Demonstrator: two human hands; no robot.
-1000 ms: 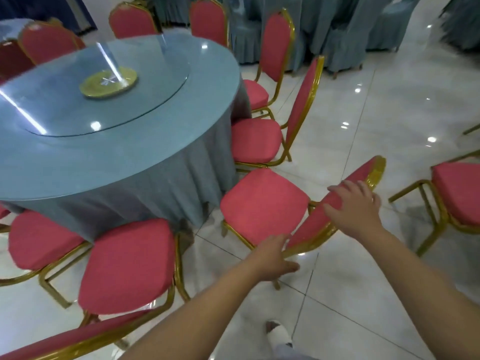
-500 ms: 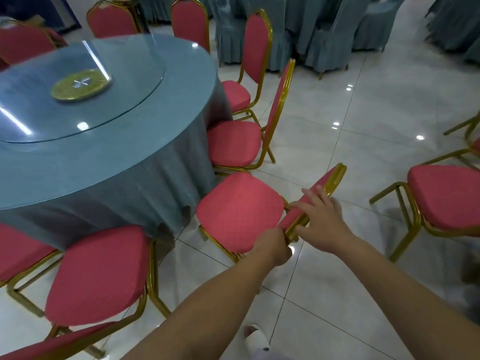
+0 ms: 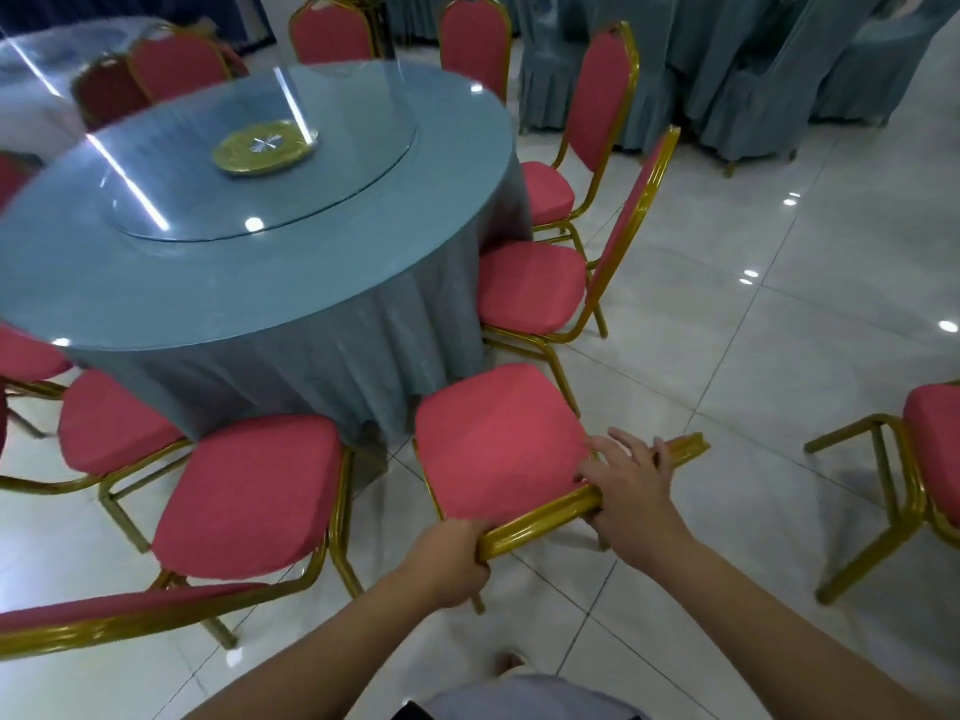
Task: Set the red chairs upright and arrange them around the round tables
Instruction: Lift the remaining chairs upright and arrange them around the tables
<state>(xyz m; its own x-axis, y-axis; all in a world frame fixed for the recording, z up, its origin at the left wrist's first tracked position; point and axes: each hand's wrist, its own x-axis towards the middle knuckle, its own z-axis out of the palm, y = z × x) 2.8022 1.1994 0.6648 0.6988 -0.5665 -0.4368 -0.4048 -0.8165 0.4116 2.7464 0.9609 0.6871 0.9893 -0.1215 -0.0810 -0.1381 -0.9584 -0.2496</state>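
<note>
White tiled floor (image 3: 753, 387), glossy with light spots. Round bench (image 3: 249, 293) at far left, blue cloth hanging to the floor. Glass turntable (image 3: 332, 194) sits on it, with a gold disc (image 3: 265, 147) at the centre. Blue covered chairs (image 3: 727, 70) are bunched at far right.

Red chairs with gold frames ring the bench. The chair (image 3: 498, 439) stands upright at the bench's near right. Its seat faces the bench, front edge near the cloth, back toward the camera. It stands between the left chair (image 3: 249, 491) and the right chair (image 3: 530, 288), touching neither. Lone chair (image 3: 935, 449) is at the right edge, well apart from the bench and only partly in frame.

Both hands are on the chair's gold top rail (image 3: 540, 519). Left hand (image 3: 452, 561) is curled tight round the rail's near left end. Right hand (image 3: 634, 485) lies over the rail further right, with fingers (image 3: 615, 441) hooked over its far side and the thumb toward the seat. A foot (image 3: 511, 662) shows on the floor below.
</note>
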